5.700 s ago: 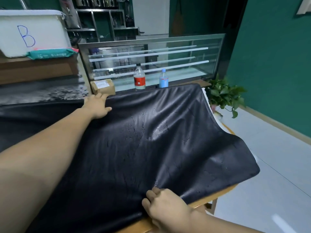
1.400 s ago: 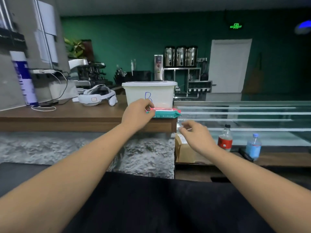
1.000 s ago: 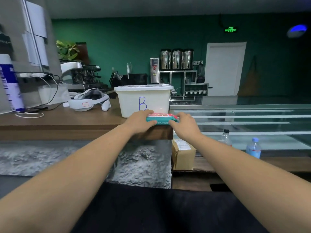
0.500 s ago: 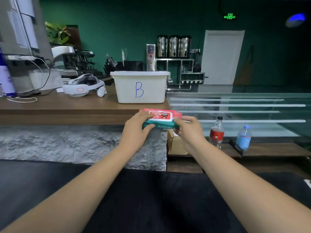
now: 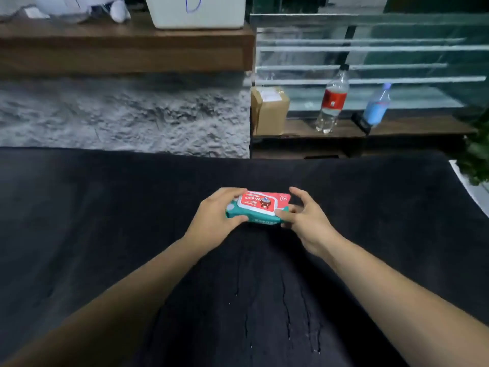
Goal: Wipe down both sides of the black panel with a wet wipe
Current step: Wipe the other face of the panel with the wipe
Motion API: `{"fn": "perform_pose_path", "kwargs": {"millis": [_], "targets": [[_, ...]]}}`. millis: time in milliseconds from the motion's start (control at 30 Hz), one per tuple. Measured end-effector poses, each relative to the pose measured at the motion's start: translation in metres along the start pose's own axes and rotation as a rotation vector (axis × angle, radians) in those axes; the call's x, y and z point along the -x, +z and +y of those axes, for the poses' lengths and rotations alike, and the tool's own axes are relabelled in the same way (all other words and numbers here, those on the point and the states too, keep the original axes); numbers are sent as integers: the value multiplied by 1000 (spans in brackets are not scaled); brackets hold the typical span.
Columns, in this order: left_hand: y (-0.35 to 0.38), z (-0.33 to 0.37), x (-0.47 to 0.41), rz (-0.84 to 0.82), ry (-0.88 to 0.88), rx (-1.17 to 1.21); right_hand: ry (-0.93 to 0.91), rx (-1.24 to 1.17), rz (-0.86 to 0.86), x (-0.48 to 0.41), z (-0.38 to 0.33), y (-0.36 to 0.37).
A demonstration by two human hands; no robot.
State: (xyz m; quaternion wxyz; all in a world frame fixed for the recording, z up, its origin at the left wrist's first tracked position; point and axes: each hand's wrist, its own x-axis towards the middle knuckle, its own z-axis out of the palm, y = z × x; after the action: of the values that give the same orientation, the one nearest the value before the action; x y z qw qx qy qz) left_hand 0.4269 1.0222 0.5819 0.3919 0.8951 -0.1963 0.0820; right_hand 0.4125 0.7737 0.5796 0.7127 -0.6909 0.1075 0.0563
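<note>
Lowered off counter, wipes pack is mid black panel, left hand and right hand gripping its ends.

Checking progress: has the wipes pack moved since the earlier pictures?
Yes. The wipes pack has come off the wooden counter, toward the person, and is now over the black panel.

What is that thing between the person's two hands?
A teal soft-plastic pack of wet wipes with a red lid label, held at its ends by the left hand and right hand over the black panel. The head view shows it.
</note>
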Motion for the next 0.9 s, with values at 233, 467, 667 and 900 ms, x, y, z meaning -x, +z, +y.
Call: {"fn": "perform_pose_path", "kwargs": {"millis": [233,467,667,900], "targets": [[35,-12,23,-203,-66,-99,-32,458,-14,8,45,-19],[41,2,-5,-300,-40,-311,-213,979,-16,0,37,-28],[42,5,-14,-362,0,-339,-377,1129,-125,-9,30,-17],[49,5,-17,-388,-58,-309,-352,1209,-228,-16,24,-12]]}}
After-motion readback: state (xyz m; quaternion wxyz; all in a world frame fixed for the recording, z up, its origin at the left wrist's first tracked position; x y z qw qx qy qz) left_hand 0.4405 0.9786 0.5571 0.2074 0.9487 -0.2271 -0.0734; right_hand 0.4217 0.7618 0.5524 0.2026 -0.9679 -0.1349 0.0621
